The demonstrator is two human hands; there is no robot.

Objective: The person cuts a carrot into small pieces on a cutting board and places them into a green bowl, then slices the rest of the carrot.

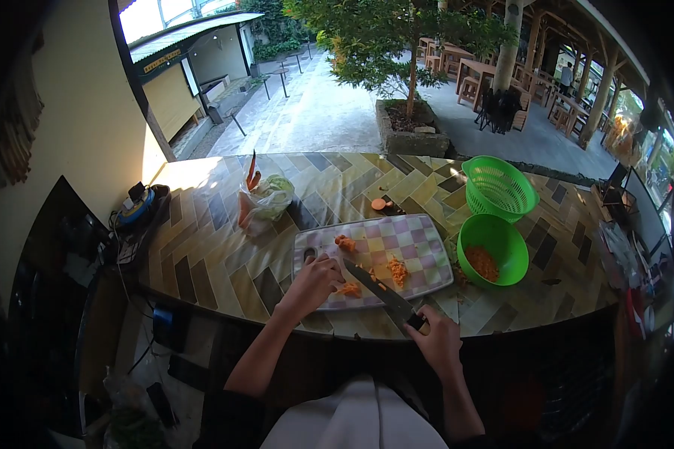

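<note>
My right hand (436, 337) grips the dark handle of a knife (378, 290), whose blade points up and left over the checkered cutting board (429, 258). Near the blade's tip, my left hand (316, 280) rests over the board's left part, fingers bent, beside orange pieces (350, 289); what lies beneath its fingers is hidden. A small heap of chopped orange bits (398, 272) sits right of the blade. Another orange chunk (344, 242) lies near the upper left of the board. More chopped orange bits (482, 263) fill the bottom of a green bowl (513, 258).
A green colander (502, 187) stands behind the bowl. Behind the board lies a cut orange piece (379, 203). A plastic bag (266, 198) with vegetables is at back left. Cables and a dark tray (146, 217) sit at the left edge. A distant person (566, 77) stands among tables.
</note>
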